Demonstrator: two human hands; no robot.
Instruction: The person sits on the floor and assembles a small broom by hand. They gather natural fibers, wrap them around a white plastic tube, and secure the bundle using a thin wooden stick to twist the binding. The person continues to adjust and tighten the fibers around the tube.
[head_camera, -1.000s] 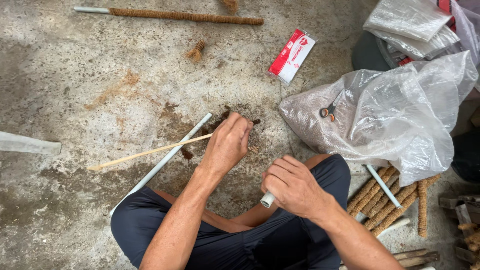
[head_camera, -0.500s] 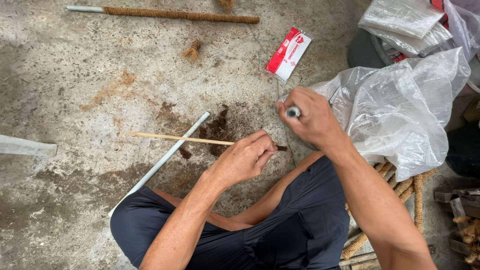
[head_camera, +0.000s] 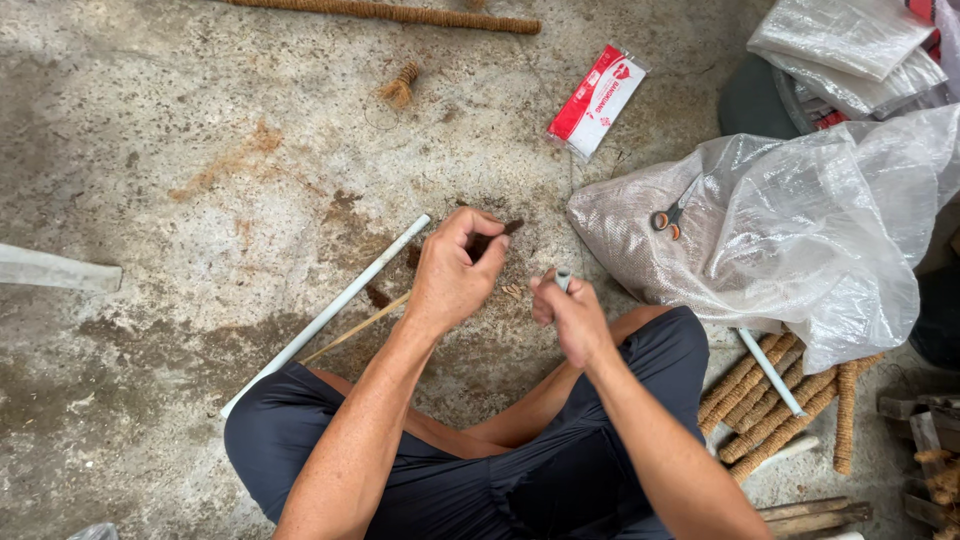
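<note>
I sit cross-legged on a concrete floor. My left hand (head_camera: 452, 270) is closed on a thin wooden stick (head_camera: 352, 330) whose dark, fibre-covered tip (head_camera: 510, 228) pokes out past my fingers. My right hand (head_camera: 567, 315) is closed on a small white tube-like piece (head_camera: 562, 277), held upright close to the left hand. A long white pipe (head_camera: 330, 310) lies on the floor under my left hand, running diagonally toward my left knee.
A large clear plastic bag (head_camera: 790, 230) lies to the right with scissors (head_camera: 668, 217) on it. Several coir-wrapped sticks (head_camera: 775, 410) lie by my right knee. A red-and-white packet (head_camera: 597, 100) and a long coir-wrapped pole (head_camera: 400, 12) lie farther off.
My right hand has come back from the bag to in front of me, next to the left hand. My left hand has raised and turned the stick so its tip points up-right.
</note>
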